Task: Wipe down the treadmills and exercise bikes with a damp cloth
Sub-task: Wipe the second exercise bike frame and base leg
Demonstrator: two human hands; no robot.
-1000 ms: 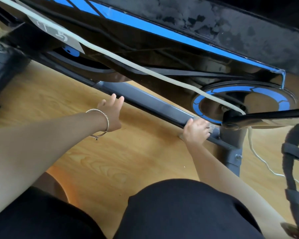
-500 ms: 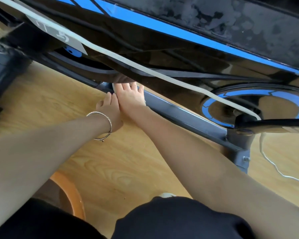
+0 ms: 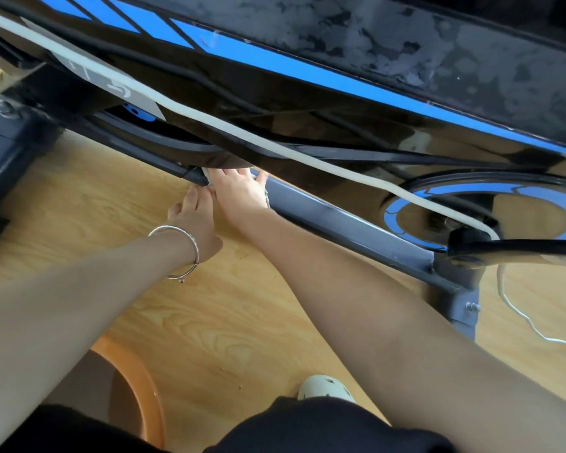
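A black exercise bike [image 3: 307,103] with blue stripes fills the top of the view. Its grey base rail [image 3: 340,220] runs low over the wooden floor. My right hand [image 3: 239,194] lies flat on the rail's left part, fingers stretched under the black cover. It presses a pale cloth [image 3: 207,175], of which only a small edge shows past the fingertips. My left hand [image 3: 193,217], with a silver bangle on the wrist, rests on the floor beside it, its straight fingers touching the rail and holding nothing.
An orange basin [image 3: 141,387] stands on the floor at bottom left, by my knee. A white cable [image 3: 275,148] runs along the bike body and trails onto the floor at right. The black crank arm [image 3: 520,245] juts out at right. My pale shoe [image 3: 324,387] is below.
My right hand has slid the cloth leftward along the rail, from near the crank post to beside my left hand. The left hand has barely moved.
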